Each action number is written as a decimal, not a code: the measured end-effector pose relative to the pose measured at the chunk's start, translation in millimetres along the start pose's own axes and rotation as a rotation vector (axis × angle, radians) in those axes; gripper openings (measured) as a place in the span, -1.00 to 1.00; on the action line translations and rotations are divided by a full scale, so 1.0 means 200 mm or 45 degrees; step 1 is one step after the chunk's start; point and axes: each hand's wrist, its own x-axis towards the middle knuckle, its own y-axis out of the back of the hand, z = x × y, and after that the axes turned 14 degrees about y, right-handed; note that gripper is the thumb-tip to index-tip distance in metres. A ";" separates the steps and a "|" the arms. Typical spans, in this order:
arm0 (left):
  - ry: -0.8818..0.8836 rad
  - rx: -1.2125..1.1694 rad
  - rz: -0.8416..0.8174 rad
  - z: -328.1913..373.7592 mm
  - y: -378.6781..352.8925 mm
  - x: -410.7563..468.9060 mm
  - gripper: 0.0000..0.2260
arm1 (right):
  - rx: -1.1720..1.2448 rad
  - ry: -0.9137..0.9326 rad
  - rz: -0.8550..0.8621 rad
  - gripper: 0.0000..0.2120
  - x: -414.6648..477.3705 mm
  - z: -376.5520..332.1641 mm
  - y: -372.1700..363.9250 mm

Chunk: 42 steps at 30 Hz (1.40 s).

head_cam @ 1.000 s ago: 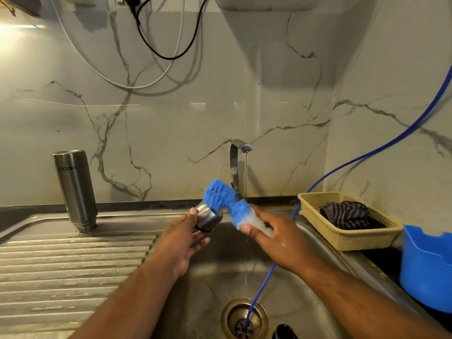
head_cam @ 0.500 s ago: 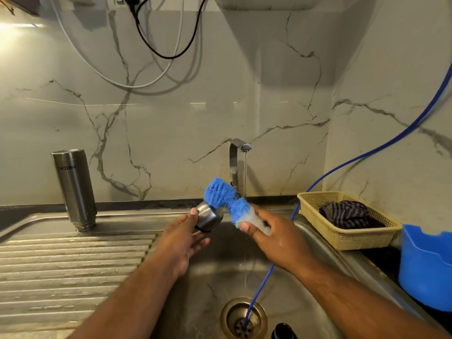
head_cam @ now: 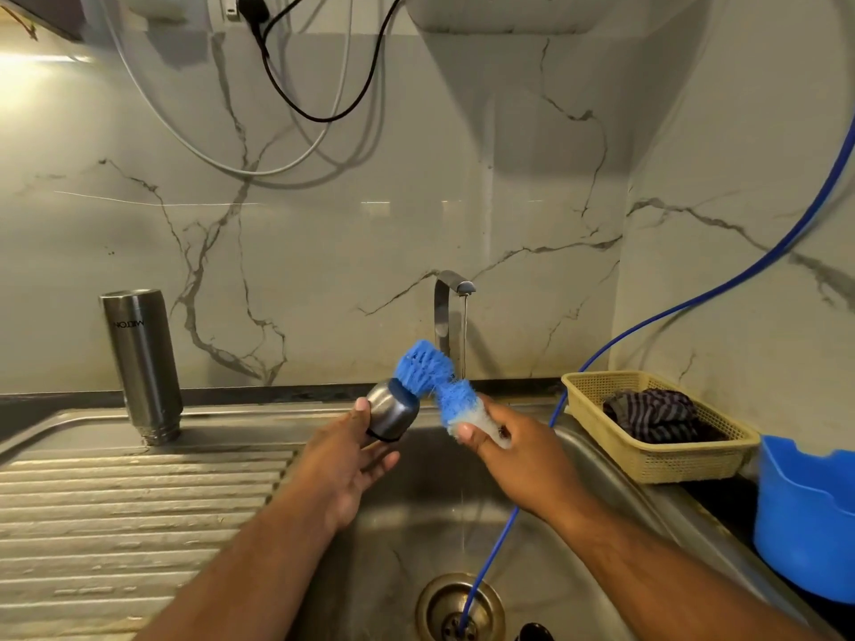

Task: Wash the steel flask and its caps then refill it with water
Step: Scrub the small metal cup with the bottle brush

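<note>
While left grip (head_cam: 351, 460) clamps cap (head_cam: 391, 409), right grip (head_cam: 518, 451) clamps brush (head_cam: 428, 365); upturned flask (head_cam: 141, 363) reads MILTON.

The only readable text is the brand MILTON on the steel flask (head_cam: 141, 363) (its letters stand upside down).

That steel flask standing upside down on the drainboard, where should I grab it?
Probably round the straight mid-body of the steel flask, coming from the front or right: it stands mouth-down on its narrow threaded neck, and the wall sits close behind.
</note>
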 end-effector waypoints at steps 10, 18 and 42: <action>0.098 -0.211 -0.135 0.02 0.00 -0.02 -0.72 | -0.131 0.117 -0.084 -0.41 -0.02 0.02 0.03; -0.637 1.182 0.242 0.02 0.07 0.01 -0.53 | -0.253 0.224 -0.107 -0.48 -0.02 0.05 0.10; -0.275 0.468 -0.283 0.09 0.07 -0.02 -0.63 | -0.441 0.231 -0.252 -0.46 -0.06 -0.13 0.02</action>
